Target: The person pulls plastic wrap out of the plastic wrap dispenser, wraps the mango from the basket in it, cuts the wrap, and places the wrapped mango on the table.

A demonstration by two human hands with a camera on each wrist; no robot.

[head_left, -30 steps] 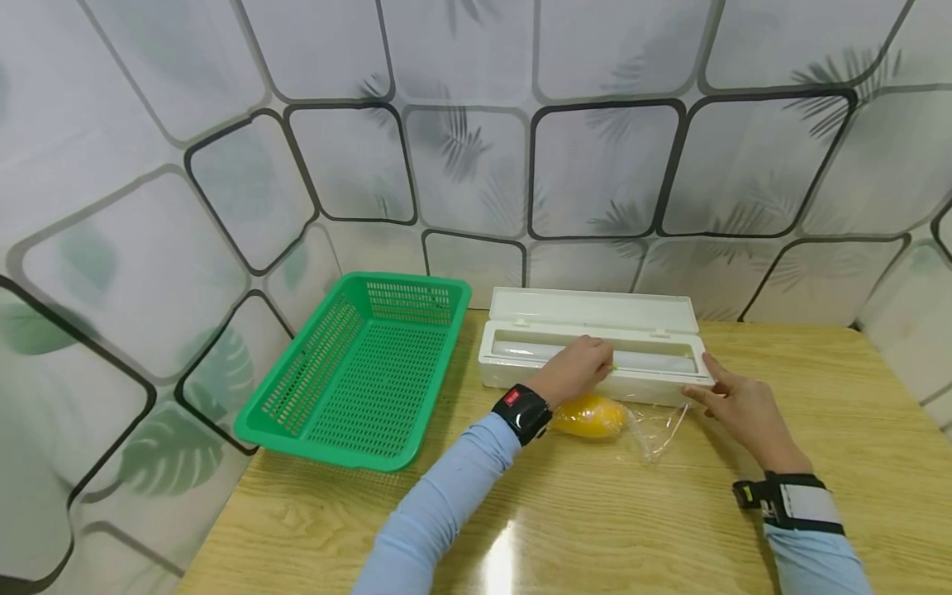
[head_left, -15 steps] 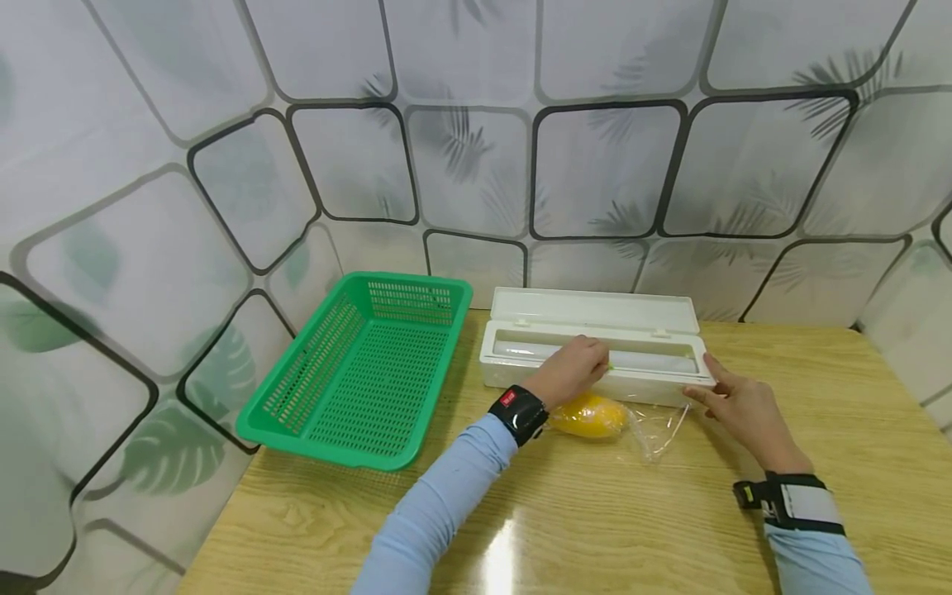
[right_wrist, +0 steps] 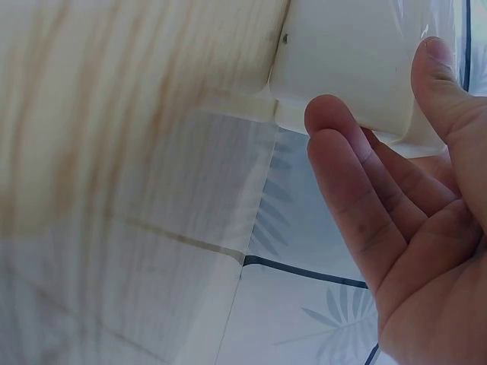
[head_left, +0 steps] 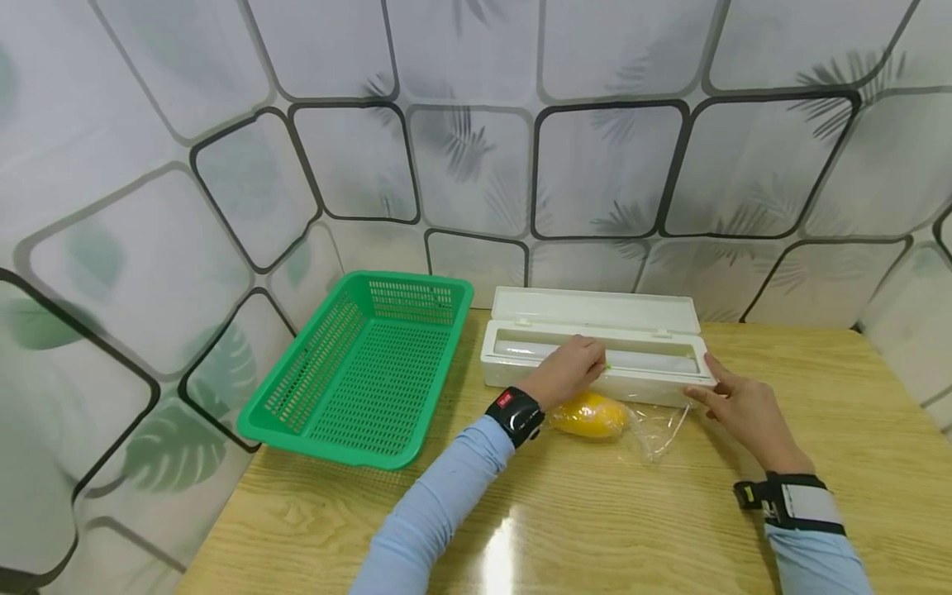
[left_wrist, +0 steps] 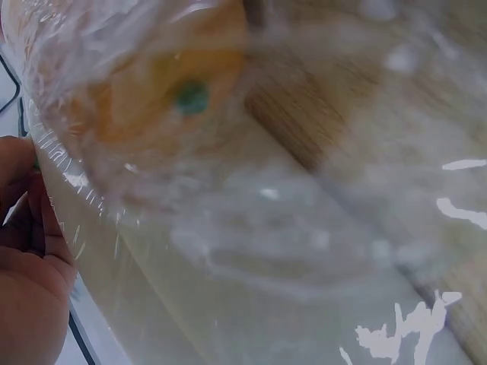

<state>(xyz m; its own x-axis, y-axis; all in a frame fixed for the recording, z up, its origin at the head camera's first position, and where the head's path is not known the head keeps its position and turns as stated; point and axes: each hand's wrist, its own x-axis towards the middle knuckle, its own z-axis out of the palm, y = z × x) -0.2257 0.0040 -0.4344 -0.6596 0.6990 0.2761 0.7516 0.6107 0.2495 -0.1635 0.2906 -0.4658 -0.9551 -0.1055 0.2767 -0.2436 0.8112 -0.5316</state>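
A white cling film dispenser (head_left: pixel 654 388) stands on the table with its lid (head_left: pixel 595 307) tipped back and a roll of film (head_left: pixel 654 361) inside. My left hand (head_left: pixel 567 369) has its fingers curled at the front top edge, pinching a small green-tipped slide cutter (head_left: pixel 608 364) mostly hidden by the fingers. With thumb and fingers my right hand (head_left: pixel 747 411) grips the dispenser's right end; the right wrist view shows the thumb on one side of the white box (right_wrist: pixel 342 61). A yellow, fruit-shaped thing (head_left: pixel 591 416) lies under clear film (head_left: pixel 657 430) in front of the dispenser, below my left hand.
To the left is a green perforated plastic basket (head_left: pixel 357 463). The wooden table (head_left: pixel 595 529) meets a patterned wall covering (head_left: pixel 476 165) behind the dispenser. Loose film crosses much of the left wrist view.
My left hand has slid slightly left along the dispenser's front edge with the slide cutter. My right hand keeps its grip on the right end.
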